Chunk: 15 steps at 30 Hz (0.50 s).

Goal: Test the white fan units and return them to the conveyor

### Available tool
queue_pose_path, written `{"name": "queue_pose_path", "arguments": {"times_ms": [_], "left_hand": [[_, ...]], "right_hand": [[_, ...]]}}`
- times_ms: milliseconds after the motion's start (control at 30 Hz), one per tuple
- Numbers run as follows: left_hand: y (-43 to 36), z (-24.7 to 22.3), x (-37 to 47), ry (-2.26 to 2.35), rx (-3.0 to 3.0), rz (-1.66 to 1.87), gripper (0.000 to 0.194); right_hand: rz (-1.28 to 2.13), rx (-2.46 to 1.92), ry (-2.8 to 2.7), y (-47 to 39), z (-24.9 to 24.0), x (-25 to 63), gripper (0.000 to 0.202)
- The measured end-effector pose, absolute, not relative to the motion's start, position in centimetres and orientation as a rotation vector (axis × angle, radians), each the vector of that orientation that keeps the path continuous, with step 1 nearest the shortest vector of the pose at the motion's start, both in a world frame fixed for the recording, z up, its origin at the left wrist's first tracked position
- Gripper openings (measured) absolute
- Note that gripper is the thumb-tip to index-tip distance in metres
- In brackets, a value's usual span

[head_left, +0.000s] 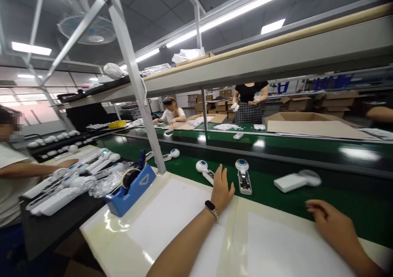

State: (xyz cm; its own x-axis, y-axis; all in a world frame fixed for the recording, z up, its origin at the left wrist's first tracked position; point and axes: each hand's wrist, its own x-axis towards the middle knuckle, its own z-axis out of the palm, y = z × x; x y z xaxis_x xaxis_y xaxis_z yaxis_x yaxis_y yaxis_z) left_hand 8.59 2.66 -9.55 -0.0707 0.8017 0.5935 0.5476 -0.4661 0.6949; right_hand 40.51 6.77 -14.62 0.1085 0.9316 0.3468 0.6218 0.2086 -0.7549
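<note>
currently my left hand (221, 189) lies flat and open, palm down, at the far edge of the white worktop (172, 223), fingertips reaching onto the green conveyor belt (276, 187). it grips nothing. relative to the left hand: one white handheld unit (205, 170) lies on the belt just beside the fingers, on the left; a second unit with its back open (243, 176) lies near, on the right; a third, closed white unit (297, 180) lies further right. my right hand (331, 225) rests well to the right on the worktop edge, fingers loosely curled, empty. a blue tape dispenser (132, 189) stands well left of the left hand.
</note>
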Motion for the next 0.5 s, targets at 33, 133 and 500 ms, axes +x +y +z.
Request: {"name": "queue_pose_path", "arguments": {"times_ms": [33, 133, 500], "left_hand": [[2.4, -9.4, 8.9, 1.391, 2.058, 1.483, 0.051], [2.2, -9.3, 9.3, 1.227, 2.18, 1.33, 0.049], [3.7, -10.5, 8.5, 1.987, 2.234, 0.782, 0.044]], "right_hand": [[0.458, -1.504, -1.652, 6.1, -14.1, 39.8, 0.017], [0.425, -1.416, -1.859, 4.5, -12.9, 37.9, 0.014], [0.414, -1.266, -2.155, 2.8, -11.8, 34.5, 0.021]]}}
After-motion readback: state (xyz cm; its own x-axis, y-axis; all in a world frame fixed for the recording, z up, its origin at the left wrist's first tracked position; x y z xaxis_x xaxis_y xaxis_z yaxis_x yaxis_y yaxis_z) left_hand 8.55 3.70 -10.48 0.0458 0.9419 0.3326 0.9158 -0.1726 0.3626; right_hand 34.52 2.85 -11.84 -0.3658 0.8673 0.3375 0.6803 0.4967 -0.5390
